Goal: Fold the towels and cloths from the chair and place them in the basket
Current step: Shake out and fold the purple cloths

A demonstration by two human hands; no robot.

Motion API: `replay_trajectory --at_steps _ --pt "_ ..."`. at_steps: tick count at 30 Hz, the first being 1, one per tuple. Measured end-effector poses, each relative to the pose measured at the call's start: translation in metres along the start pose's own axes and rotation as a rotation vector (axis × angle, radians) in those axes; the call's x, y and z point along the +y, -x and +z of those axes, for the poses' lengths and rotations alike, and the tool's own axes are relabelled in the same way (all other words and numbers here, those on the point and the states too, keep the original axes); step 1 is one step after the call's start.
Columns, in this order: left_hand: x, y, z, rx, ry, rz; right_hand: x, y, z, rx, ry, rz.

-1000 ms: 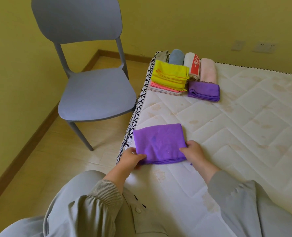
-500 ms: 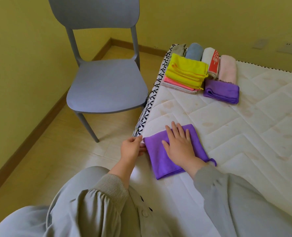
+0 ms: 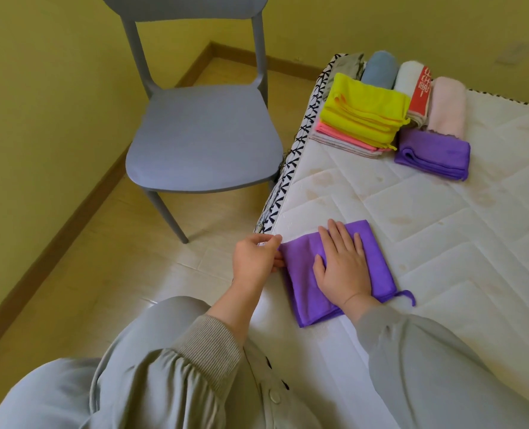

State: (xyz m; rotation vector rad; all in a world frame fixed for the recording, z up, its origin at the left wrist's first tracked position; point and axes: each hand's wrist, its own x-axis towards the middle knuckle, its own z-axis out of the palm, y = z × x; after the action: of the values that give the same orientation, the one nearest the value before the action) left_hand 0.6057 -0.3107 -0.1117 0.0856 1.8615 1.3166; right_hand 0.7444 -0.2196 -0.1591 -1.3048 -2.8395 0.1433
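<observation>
A folded purple cloth (image 3: 300,292) lies at the near edge of the white mattress (image 3: 442,230). My right hand (image 3: 342,264) presses flat on top of it, fingers spread. My left hand (image 3: 255,258) pinches the cloth's left edge at the mattress corner. At the far end sit a yellow folded stack (image 3: 365,109) over pink cloths (image 3: 340,137), another folded purple cloth (image 3: 433,154), and rolled towels: blue (image 3: 379,69), white with red (image 3: 415,88) and pink (image 3: 447,108). The grey chair (image 3: 204,134) has a bare seat. No basket is visible.
The chair stands on the wood floor left of the mattress, close to its patterned side edge (image 3: 297,156). Yellow walls with a brown skirting board (image 3: 56,239) close off the left and back. My grey sleeves and lap fill the bottom of the view.
The cloth has been folded narrower and turned. My right hand moved from its front edge to lie flat on top; my left hand shifted to the left edge. My view has drifted left.
</observation>
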Motion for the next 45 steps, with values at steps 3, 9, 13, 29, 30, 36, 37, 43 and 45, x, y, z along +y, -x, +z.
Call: replay_trajectory --at_steps 3,9,13,29,30,36,37,43,45 --pt "0.000 0.001 0.004 -0.128 -0.022 -0.086 0.001 0.000 0.001 0.004 -0.007 -0.002" --pt "0.009 -0.001 -0.002 -0.295 0.408 -0.403 0.001 0.000 0.000 0.016 -0.009 0.000" --pt "0.010 0.000 -0.007 -0.338 0.604 -0.528 0.001 0.000 0.000 0.009 -0.003 -0.001" --pt "-0.011 -0.008 -0.001 0.018 0.195 -0.152 0.001 0.001 0.000 0.023 -0.015 -0.006" --pt "-0.012 -0.009 0.000 0.040 0.136 -0.131 0.001 0.001 0.001 0.025 -0.016 -0.007" --pt "-0.015 -0.001 0.000 0.205 -0.669 0.353 0.001 -0.001 0.001 0.012 -0.004 -0.014" --pt "-0.014 0.000 0.000 0.221 -0.701 0.482 0.001 -0.001 0.000 0.005 0.000 -0.018" --pt "-0.024 0.000 0.017 0.075 -0.939 1.127 0.010 0.006 -0.004 0.016 0.010 -0.084" --pt "-0.031 0.004 0.023 -0.068 -1.123 1.047 0.013 0.008 -0.005 0.018 0.052 -0.063"
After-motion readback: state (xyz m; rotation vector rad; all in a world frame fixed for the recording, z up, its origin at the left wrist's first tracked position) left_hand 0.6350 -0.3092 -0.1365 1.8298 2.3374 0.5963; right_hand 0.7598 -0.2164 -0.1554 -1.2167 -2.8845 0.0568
